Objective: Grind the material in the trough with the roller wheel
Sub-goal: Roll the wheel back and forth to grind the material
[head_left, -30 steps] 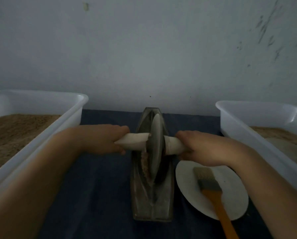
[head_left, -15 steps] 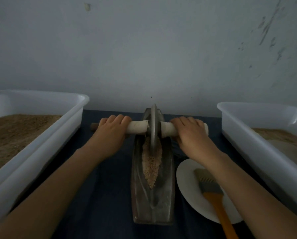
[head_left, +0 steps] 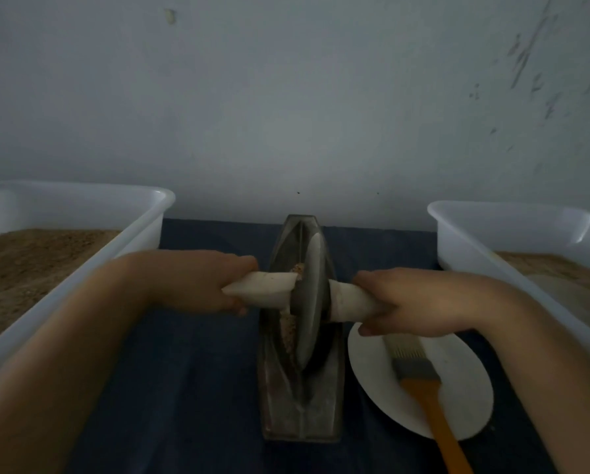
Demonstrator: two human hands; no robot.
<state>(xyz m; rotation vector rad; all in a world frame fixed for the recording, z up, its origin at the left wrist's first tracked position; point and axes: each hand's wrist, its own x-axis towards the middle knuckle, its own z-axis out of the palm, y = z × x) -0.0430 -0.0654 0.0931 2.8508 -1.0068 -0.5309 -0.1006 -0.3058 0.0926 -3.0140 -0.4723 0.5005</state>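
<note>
we see one dark metal trough (head_left: 300, 405), boat-shaped and narrow, lying on the dark blue cloth (head_left: 184, 388) with its long axis running straight away from us toward the wall (head_left: 286, 97). one roller wheel (head_left: 309, 302), a thin grey disc, stands on edge in the groove about midway along it, leaning a little to our left at the bottom, and its pale handle (head_left: 263, 289) crosses the trough from side to side. our left hand (head_left: 191, 282) has its fingers curled round the left half of that handle, and our right hand (head_left: 420, 302) wraps the right half the same way. coarse tan material (head_left: 288, 328) shows in the groove just left of the wheel. we count two white plastic tubs: the left tub (head_left: 129, 241) holds grainy brown matter, and the right tub (head_left: 492, 254) holds a paler, smoother-looking fill. one round white plate (head_left: 457, 415) lies just right of the trough, and on it rests one brush (head_left: 420, 381) with pale bristles, a grey ferrule and an orange handle pointing toward us.
</note>
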